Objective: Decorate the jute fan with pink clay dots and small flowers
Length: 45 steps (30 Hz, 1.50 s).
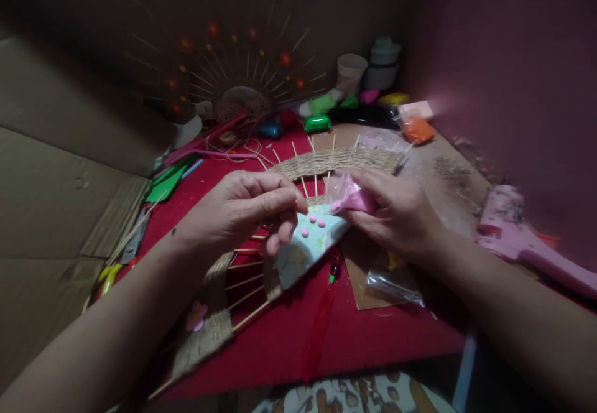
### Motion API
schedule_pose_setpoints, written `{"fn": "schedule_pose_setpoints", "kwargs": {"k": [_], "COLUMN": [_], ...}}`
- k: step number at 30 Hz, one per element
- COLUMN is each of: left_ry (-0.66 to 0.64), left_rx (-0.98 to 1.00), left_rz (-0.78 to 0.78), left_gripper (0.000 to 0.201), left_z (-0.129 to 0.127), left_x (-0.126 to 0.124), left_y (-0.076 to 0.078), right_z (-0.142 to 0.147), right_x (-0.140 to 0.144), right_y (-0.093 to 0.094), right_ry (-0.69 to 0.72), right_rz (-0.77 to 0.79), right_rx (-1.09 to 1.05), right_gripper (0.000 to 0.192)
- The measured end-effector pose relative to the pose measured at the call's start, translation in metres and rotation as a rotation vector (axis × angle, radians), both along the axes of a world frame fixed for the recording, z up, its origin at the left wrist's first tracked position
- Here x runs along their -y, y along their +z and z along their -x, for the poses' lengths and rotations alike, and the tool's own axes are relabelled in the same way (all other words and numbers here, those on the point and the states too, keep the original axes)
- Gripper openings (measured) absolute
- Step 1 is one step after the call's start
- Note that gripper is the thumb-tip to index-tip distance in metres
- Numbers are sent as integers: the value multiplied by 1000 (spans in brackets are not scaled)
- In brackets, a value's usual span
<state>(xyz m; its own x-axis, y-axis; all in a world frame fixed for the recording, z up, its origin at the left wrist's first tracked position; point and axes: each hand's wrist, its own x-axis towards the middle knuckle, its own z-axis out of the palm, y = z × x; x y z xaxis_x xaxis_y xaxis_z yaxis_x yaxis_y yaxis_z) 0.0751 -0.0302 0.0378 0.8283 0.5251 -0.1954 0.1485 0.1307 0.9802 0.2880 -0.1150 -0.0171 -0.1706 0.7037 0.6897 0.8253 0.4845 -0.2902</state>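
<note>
Left hand: fingers curled together above the wreath, thumb and forefinger pinched at the tips; whether a bit of clay sits between them cannot be told. One finger hangs down and touches the card.
Right hand: closed around the clay bag, fingers wrapped over its top, just right of the left hand.
Clay bag: a small clear bag with pink clay inside, held over the middle of the counter, its end close to the left fingertips.
Card: pale blue, wedge-shaped, lying on the wreath's inner ring below both hands; three pink dots sit near its upper corner.
Wreath: a half ring of woven straw with thin sticks as spokes, curving from the far middle of the counter round to the near left edge; a pink flower sits on its near end.
Tassel: red, hanging from beads under the card toward the near edge.
Counter: red cloth.
Far edge: bags of coloured clay, green, blue, orange, black, and a cup.
Right edge: pink glue gun.
Left edge: green paper and loose sticks, beside cardboard.
</note>
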Motion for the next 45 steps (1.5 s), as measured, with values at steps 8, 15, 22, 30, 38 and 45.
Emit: {"fn": "schedule_pose_setpoints", "kwargs": {"k": [8, 15, 22, 30, 38, 45], "left_ry": [92, 58, -110, -198, -303, -318], "left_rx": [24, -60, -42, -163, -254, -262], "left_rz": [-203, -437, -737, -1348, -1489, -1411], "left_gripper": [8, 4, 12, 13, 18, 19], "left_z": [-1, -2, -9, -4, -3, -3], "left_x": [0, 1, 7, 3, 1, 2], "left_y": [0, -3, -4, -16, -33, -34], "right_z": [0, 1, 0, -1, 0, 0], "right_x": [0, -1, 0, 0, -1, -1], "right_y": [-1, 0, 1, 4, 2, 2], "right_ry": [7, -5, -18, -33, -31, -40], "right_rz": [-6, -21, -24, 14, 1, 25], "right_rx": [-11, -2, 0, -22, -40, -30], "right_gripper": [34, 31, 31, 31, 32, 31]}}
